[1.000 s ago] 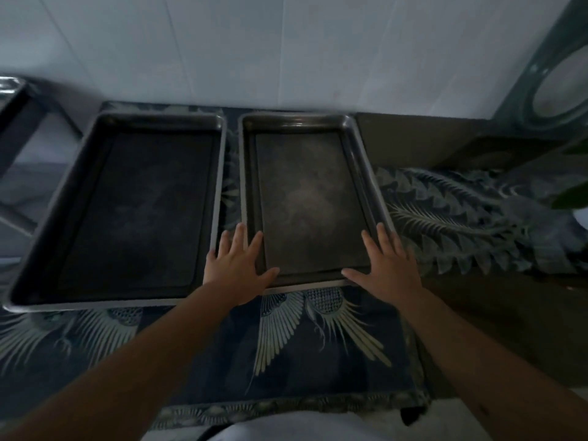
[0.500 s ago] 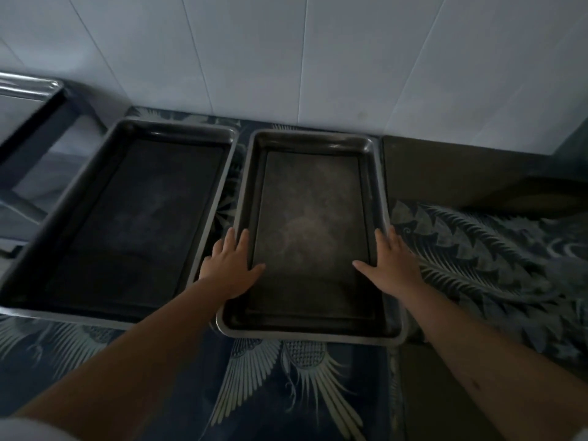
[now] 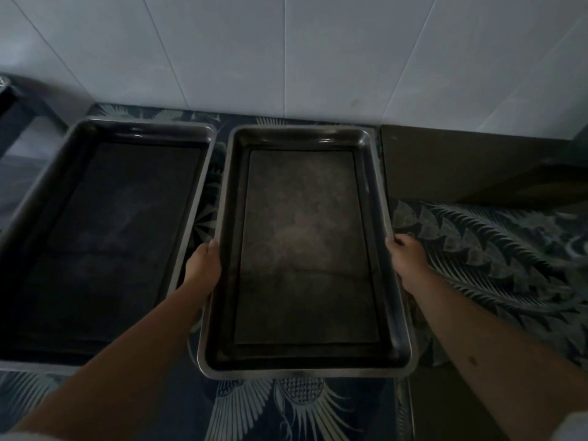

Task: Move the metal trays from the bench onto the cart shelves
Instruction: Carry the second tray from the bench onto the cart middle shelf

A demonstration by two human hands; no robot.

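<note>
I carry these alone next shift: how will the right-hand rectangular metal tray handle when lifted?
The rectangular metal tray probably stays stiff: its rim looks rolled. Held by the left hand and right hand at mid-length, it should balance. The smooth rim may be slippery.

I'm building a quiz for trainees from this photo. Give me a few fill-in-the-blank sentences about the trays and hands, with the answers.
1. The number of metal trays on the bench is ____.
2. Both hands grip the ____ tray by its long sides.
3. The left hand sits in the gap between that tray and the ____ tray.
4. The patterned cloth under the trays shows ____.

Answers: two; right; left; feathers
</note>
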